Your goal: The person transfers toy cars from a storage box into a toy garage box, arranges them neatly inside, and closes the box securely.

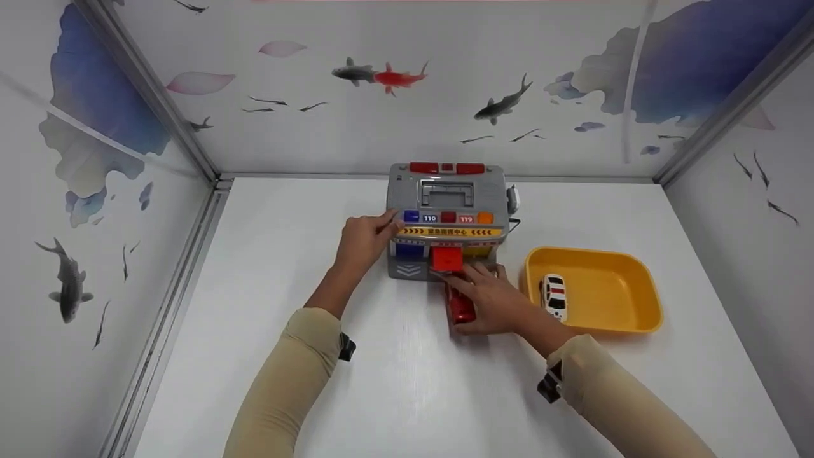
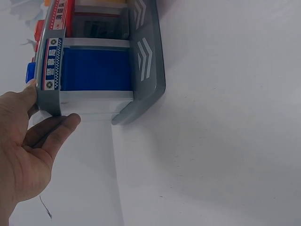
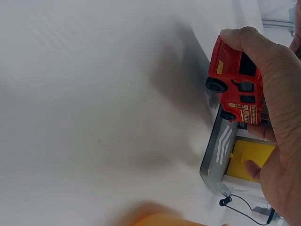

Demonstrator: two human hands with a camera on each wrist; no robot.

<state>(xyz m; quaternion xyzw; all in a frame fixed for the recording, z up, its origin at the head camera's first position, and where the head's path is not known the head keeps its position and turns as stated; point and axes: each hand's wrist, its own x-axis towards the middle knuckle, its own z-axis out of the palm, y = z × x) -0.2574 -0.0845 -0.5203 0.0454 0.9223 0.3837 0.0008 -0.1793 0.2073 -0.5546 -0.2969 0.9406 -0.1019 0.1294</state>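
Note:
A grey toy garage [image 1: 402, 184] stands toward the back of the table, its red middle door [image 1: 447, 259] swung up and its blue door [image 2: 96, 69] and yellow door [image 3: 251, 157] down. At the roof's left front corner, my left hand [image 1: 364, 240] grips the edge between thumb and fingers. My right hand [image 1: 493, 299] holds a red toy fire truck [image 1: 461, 306] lengthwise in front of the middle bay. In the right wrist view, the thumb presses one end of the truck [image 3: 237, 82] while other fingers reach past its far end, by the garage's front ramp [image 3: 217, 153].
Right of the garage sits a yellow tray [image 1: 610, 289] with a white toy car [image 1: 554, 296] at its left side. A black cord [image 3: 242, 200] hangs at the garage's right side. Printed walls [image 1: 445, 127] enclose the white table [image 1: 394, 381] at the back and sides.

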